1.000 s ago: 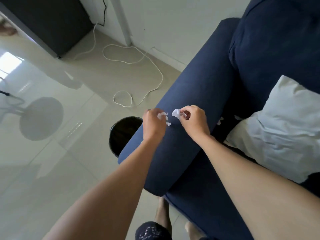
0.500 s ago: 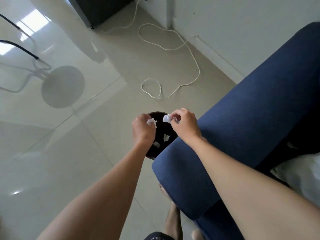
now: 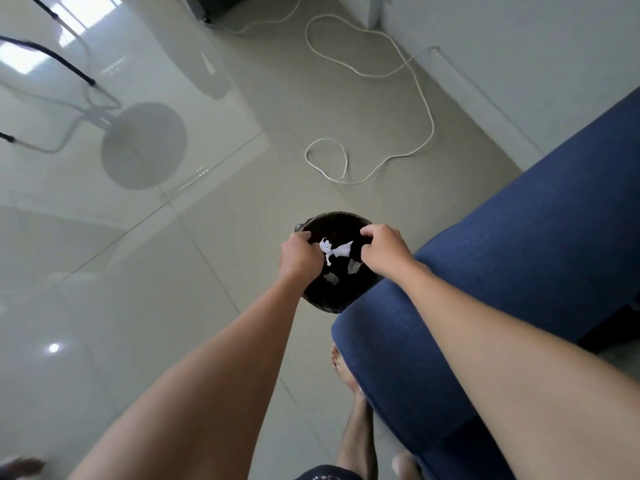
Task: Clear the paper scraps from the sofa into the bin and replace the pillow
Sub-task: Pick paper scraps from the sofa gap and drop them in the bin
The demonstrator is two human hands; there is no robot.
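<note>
The round black bin stands on the floor against the front end of the navy sofa arm. Both my hands hover over its opening, my left hand at the left rim and my right hand at the right. White paper scraps hang between the two hands; one touches my left fingertips, and I cannot tell whether it is still held. More scraps lie inside the bin. My right fingers are loosely curled with nothing seen in them. A pale sliver at the right edge may be the pillow.
A white cable loops across the tiled floor beyond the bin. A stand with a round grey base is at the left, a dark cabinet at the top. My bare feet are beside the sofa front.
Both hands moved from above the sofa arm to over the bin opening. The scraps pinched in the fingers now show loose between the hands. The view swung left, off the pillow.
</note>
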